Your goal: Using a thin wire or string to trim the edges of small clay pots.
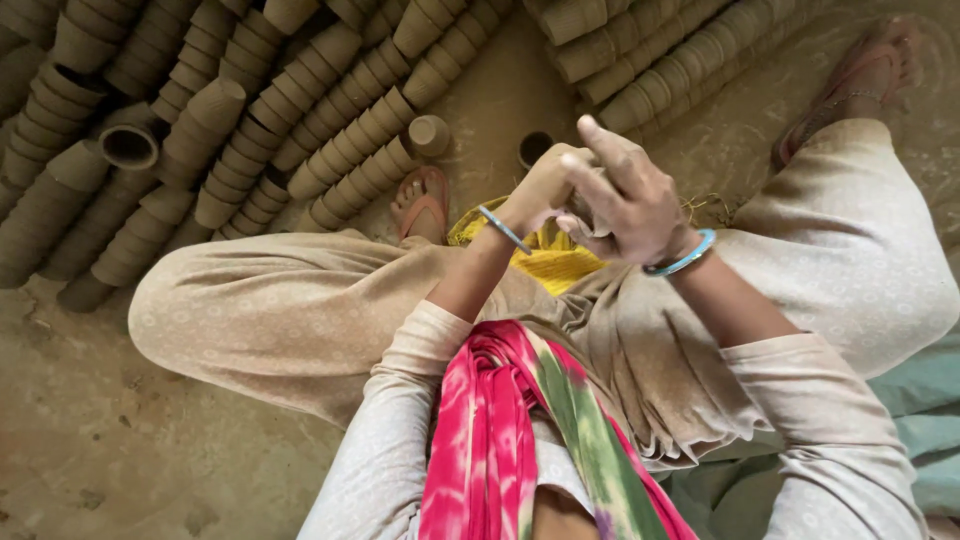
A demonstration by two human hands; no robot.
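We see bare dirt floor [120, 440] open at lower left, rows of stacked clay cups [330, 110] crowding the ground ahead, two loose cups [430, 133] beside our foot [422, 203], our knees hemming both sides.

Rows of nested clay cups [340, 120] lie on the floor [120, 440] across the upper left of the frame, with more stacked cups [660, 60] at upper right. Between them, at upper centre, stand two single cups [430, 135], just above the hands [590, 195] at centre.

Dusty earthen floor [120, 440], with rows of nested clay cups [340, 120] lying on it, two loose cups [430, 133] beside.
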